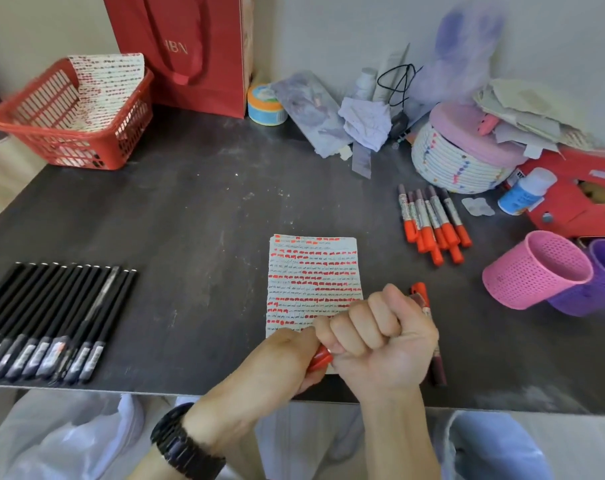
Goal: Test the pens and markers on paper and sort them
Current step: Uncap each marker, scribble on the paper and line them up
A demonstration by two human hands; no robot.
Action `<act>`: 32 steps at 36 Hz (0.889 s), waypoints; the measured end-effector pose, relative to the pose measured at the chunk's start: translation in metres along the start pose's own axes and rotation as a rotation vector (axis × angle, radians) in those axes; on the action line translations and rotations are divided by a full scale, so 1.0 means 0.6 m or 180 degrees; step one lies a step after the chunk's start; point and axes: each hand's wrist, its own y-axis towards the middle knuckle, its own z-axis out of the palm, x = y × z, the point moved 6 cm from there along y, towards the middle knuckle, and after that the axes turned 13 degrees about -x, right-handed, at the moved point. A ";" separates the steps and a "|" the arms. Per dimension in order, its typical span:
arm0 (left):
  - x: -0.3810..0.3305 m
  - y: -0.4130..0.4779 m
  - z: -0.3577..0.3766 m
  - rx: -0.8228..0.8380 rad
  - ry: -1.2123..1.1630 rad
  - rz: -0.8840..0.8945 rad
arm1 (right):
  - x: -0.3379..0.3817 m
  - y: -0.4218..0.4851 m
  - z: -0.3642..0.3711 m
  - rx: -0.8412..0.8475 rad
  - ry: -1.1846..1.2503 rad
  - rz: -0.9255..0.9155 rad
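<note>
**If the cap gives all at once, ink goes astray**

While both hands are clenched on one red marker point(321, 358) over the near edge of the paper point(311, 271), the risk sits in that grip. The left hand point(280, 362) has its fingers wrapped round the red end. The right hand point(373, 337) is a tight fist on the rest, which is hidden inside it, so I cannot tell whether the cap is coming off or going on. A stiff cap letting go suddenly would likely jerk the fists apart, and a bare tip could streak the sheet's rows of red test marks.

Just right of the paper, beside the fist, another orange-capped marker point(420, 294) shows. Whether it lies loose or is caught in the hand is unclear, and a knock might roll it off the table point(190, 220).

Farther right of the paper the sorted markers point(432, 220) lie bunched, and far left the black pens point(51, 317) lie in a row. A flung hand could muddle either.
</note>
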 end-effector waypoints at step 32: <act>0.010 0.035 -0.084 -0.1532 0.1985 0.1939 | 0.067 0.009 -0.140 -0.2056 -0.0697 -0.0115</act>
